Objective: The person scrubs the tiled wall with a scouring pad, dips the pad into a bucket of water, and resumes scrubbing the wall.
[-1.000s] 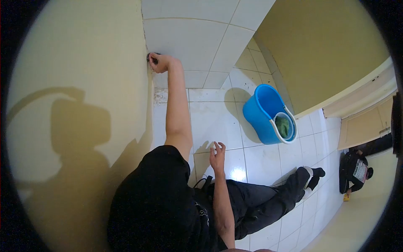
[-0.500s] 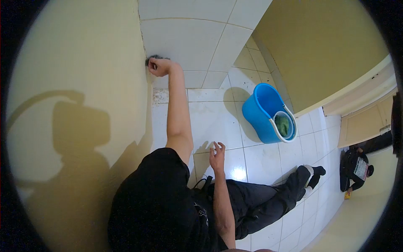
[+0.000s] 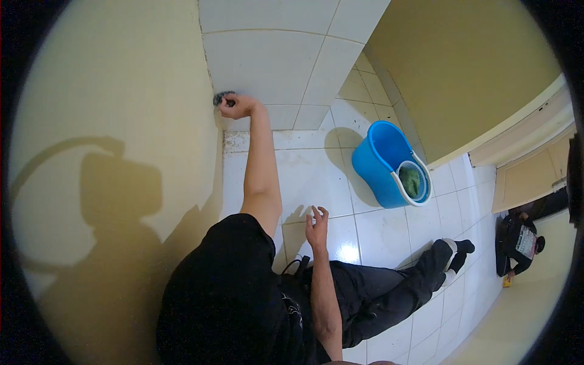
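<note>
My left hand [image 3: 238, 106] is closed on a dark grey, fuzzy scouring pad [image 3: 225, 97]. It presses the pad into the corner where the yellow wall [image 3: 121, 79] meets the white tiled wall [image 3: 261, 67], low down near the floor. Part of the pad is hidden by my fingers. My right hand [image 3: 317, 227] hangs over the floor tiles near my lap, fingers apart and slightly curled, with nothing in it.
A blue mop bucket [image 3: 371, 164] with a white handle stands on the tiled floor [image 3: 310, 176] to the right. Something green [image 3: 409, 181] lies in its basket. My legs [image 3: 389, 286] stretch rightward. Another person [image 3: 517, 243] crouches by the far doorway, a hand near a small yellow object [image 3: 507, 281].
My left hand has slid a little down the wall corner with the scouring pad. My right hand has barely moved. The whole view has shifted slightly.
</note>
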